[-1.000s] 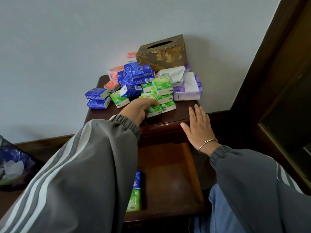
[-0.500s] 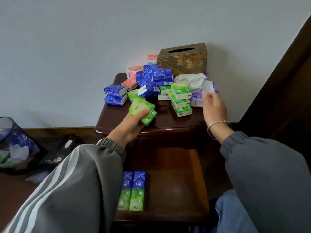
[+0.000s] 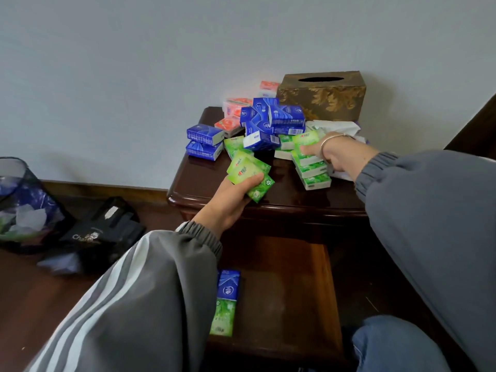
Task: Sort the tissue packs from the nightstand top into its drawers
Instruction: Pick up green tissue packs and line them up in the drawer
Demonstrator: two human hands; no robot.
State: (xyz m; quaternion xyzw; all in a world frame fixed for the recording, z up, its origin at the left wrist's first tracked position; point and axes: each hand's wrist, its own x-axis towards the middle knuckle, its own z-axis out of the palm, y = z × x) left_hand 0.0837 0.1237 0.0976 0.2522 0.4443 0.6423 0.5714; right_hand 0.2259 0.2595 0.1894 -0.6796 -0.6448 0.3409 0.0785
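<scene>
Dark wood drawer (image 3: pixel 308 277), open nearest us: one blue pack (image 3: pixel 228 284) and one green pack (image 3: pixel 222 318) at its left. Beyond, over the nightstand's (image 3: pixel 204 183) front edge, our left hand (image 3: pixel 230 200) grips two green packs (image 3: pixel 249 174). Our right hand (image 3: pixel 332 154) rests on the green stack (image 3: pixel 312 173), grip unclear. Farther: blue packs (image 3: pixel 271 116), orange packs (image 3: pixel 233 108), gold tissue box (image 3: pixel 322 95).

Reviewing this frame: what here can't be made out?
Head view only:
- Drawer: left part hidden by the left sleeve, so its pack count is unknown.
- Right hand: fingertips blurred against the green stack; grip unclear.
- Left hand: holds overlapping green packs; number unclear.
- Blue packs: print too small to read.
</scene>
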